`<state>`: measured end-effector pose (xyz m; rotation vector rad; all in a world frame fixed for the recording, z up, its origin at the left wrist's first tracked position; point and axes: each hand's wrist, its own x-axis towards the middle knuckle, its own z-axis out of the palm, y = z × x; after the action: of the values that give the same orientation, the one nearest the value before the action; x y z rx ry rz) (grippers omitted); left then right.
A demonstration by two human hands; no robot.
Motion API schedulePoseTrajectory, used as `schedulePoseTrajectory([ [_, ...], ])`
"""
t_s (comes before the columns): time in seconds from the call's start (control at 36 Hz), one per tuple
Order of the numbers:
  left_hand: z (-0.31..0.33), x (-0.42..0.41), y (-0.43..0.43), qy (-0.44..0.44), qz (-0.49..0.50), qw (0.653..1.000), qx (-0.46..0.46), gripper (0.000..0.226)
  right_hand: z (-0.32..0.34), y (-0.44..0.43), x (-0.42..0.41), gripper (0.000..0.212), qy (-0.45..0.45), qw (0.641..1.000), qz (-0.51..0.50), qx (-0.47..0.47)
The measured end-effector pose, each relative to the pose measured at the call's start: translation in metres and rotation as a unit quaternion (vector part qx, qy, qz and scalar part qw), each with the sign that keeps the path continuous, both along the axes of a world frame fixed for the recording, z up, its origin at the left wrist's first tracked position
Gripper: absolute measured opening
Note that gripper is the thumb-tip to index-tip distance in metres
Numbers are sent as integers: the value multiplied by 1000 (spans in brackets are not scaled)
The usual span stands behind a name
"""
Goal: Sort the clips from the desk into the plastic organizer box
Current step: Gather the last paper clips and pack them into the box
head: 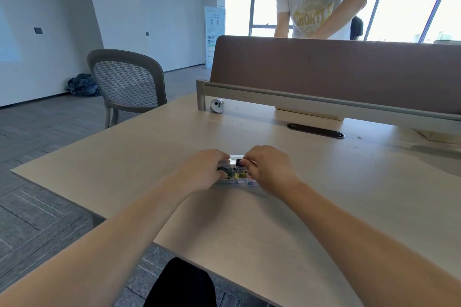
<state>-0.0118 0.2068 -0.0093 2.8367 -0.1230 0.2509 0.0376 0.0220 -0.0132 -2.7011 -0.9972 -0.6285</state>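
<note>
A small clear plastic organizer box (235, 182) lies on the desk between my two hands, with several coloured clips in its compartments. My left hand (204, 169) rests on the box's left side, fingers curled over its far edge. My right hand (268, 167) covers the box's right side and pinches a small dark clip (239, 162) above the box's far edge. Much of the box is hidden under both hands.
The light wooden desk (249, 219) stretches all around the box. A brown divider panel (336, 70) stands along the far edge, with a black cable slot (315, 130) and a small white camera (216, 106) before it. A person stands behind the panel. A grey chair (127, 85) is at the left.
</note>
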Motion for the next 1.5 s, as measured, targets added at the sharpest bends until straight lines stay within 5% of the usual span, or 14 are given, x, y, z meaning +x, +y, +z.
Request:
schedulePoseTrajectory([
  [0.25, -4, 2, -7, -46, 10, 999, 15, 34, 0, 1, 0, 33, 8, 1000, 1, -11],
  [1.08, -11, 6, -16, -74, 28, 991, 107, 36, 1, 0, -6, 34, 27, 999, -5, -24],
  [1.36, 0, 4, -7, 51, -1, 998, 32, 39, 2, -3, -5, 30, 59, 998, -6, -13],
  [1.5, -1, -1, -8, 21, 6, 1000, -1, 36, 1, -5, -10, 37, 76, 997, -6, -6],
])
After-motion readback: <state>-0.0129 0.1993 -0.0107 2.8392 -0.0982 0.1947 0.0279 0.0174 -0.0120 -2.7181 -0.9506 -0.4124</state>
